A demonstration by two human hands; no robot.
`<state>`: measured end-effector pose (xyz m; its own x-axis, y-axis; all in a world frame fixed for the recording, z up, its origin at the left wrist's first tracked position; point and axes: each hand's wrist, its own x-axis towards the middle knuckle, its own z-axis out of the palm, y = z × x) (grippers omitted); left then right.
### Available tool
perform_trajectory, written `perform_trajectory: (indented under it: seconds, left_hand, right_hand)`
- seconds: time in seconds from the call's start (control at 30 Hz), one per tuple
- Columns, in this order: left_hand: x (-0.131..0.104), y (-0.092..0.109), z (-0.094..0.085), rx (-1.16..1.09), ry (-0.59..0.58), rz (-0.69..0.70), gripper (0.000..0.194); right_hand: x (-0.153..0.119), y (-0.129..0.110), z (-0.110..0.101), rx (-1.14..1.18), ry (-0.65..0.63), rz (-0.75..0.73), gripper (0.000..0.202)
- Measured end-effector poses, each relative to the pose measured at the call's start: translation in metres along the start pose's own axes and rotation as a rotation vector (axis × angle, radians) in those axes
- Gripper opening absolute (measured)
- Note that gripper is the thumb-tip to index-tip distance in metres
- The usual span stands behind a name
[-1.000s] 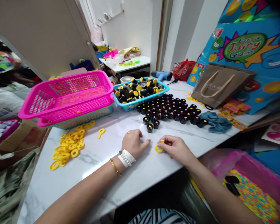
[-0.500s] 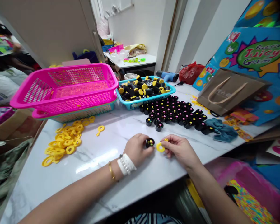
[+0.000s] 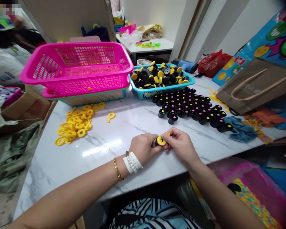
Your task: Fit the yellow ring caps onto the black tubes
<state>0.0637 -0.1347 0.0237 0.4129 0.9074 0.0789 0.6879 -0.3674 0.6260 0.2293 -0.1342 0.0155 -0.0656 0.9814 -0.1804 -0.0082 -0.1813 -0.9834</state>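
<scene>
Yellow plastic showed at the fingertips: the ring [image 3: 159,141] had come up against the black cup [image 3: 155,142], bringing both pieces together over the table [image 3: 124,130]. The left hand [image 3: 143,146] gripped the cup; the right hand [image 3: 183,145] pinched the ring. Whether it was fully seated, I couldn't tell.

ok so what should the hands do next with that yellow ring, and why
I'd probably press the yellow ring onto the black cup: the right hand pinches it at the cup's end, and the left hand grips the cup. Whether it is seated, I can't tell.
</scene>
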Motion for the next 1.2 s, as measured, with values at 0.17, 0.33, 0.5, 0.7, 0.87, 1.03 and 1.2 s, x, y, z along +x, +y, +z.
perform_trajectory:
  seconds: [0.17,0.33,0.5,0.7,0.87,1.03,1.2]
  left_hand:
    - [-0.001,0.006,-0.008,-0.097,-0.047,-0.108,0.019]
    - [0.005,0.003,-0.014,-0.542,-0.212,-0.303,0.035]
    - [0.007,0.003,-0.005,-0.595,-0.18,-0.325,0.026]
    - [-0.008,0.008,0.003,-0.309,0.044,-0.107,0.03]
    - [-0.009,0.004,0.005,-0.12,0.098,0.028,0.023]
    - [-0.008,0.002,0.006,-0.097,0.079,0.044,0.016]
    - [-0.003,0.002,0.005,-0.126,0.016,0.04,0.01]
  right_hand:
    - [-0.003,0.002,0.002,-0.046,-0.011,-0.062,0.03]
    - [-0.003,0.002,-0.001,-0.102,-0.066,-0.035,0.03]
    - [-0.005,-0.001,-0.001,-0.142,-0.067,-0.039,0.029]
    - [-0.009,0.0,0.004,-0.104,-0.016,-0.098,0.029]
    - [-0.009,-0.001,-0.012,0.15,-0.088,0.02,0.032]
    - [0.001,-0.016,-0.023,0.122,-0.304,0.235,0.032]
    - [0.014,-0.024,-0.012,-0.032,-0.441,0.307,0.034]
